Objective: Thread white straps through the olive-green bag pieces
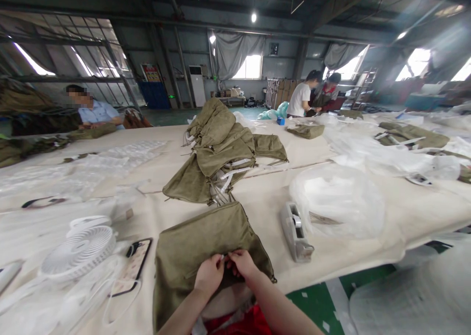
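An olive-green canvas bag (pixel 198 232) lies flat at the table's near edge, right in front of me. My left hand (pixel 210 275) rests over its lower part, thumb and fingers pinched together at a tiny white bit. Close beside it, almost touching, my right hand (pixel 241 263) is also closed in a pinch; what its fingers hold is too small and hidden to name. Beyond this bag, a heap of similar olive bags (pixel 224 141) shows white-wrapped straps and dangling cords.
Right of the bag stands a tape dispenser (pixel 296 232), with a clear plastic bag pile (pixel 336 202) behind it. On the left lie a white fan (pixel 79 251) and a phone (pixel 134 266). Across the table (pixel 147 139) sits one person (pixel 97 112); two others stand farther back.
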The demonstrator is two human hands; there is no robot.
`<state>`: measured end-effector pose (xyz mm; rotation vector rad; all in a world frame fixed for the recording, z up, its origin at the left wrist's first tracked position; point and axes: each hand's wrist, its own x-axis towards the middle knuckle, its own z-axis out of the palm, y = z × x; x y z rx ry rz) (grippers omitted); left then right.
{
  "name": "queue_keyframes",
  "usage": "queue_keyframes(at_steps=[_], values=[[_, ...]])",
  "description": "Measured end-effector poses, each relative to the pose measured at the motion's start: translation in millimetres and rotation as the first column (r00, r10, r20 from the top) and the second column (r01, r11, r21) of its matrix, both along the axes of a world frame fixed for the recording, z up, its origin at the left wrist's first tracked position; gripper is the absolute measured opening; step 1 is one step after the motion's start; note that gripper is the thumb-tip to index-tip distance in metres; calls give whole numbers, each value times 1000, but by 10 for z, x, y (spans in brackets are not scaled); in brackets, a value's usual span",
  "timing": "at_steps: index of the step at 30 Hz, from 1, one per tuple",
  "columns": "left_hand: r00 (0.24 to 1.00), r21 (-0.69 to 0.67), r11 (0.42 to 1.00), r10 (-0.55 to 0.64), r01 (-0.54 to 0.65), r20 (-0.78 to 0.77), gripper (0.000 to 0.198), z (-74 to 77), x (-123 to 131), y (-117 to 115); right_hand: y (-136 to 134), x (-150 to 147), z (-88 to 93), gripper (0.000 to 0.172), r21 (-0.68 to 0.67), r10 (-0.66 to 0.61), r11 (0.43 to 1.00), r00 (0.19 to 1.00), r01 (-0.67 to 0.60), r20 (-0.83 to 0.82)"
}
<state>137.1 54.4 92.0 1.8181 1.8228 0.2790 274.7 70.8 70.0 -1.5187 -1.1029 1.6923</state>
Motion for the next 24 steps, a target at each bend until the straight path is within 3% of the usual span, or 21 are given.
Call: queue_keyframes(at_steps=[3, 7, 10, 15, 24], values=[[999, 3, 1000, -31, 31, -28, 20, 49, 8, -18, 15, 26, -5, 29, -19, 10, 1000, 997, -12, -73], [997, -2, 998, -60, 60, -38, 26, 81, -19, -9, 9, 32, -12, 27, -2, -1, 1000, 999, 1, -37], [1000, 8, 1000, -19, 19, -15, 27, 97, -51, 14, -11, 41, -12, 22, 3, 31, 1000, 999, -31, -14], [995, -105, 994, 2, 9, 100, 29, 95, -103, 67, -14, 44, 15, 22, -20, 151, 988, 988, -151, -27], [993, -156, 984, 94, -82, 66, 26, 172, -144, 85, 11, -53, 23, 21, -17, 126, 992, 992, -125, 33]])
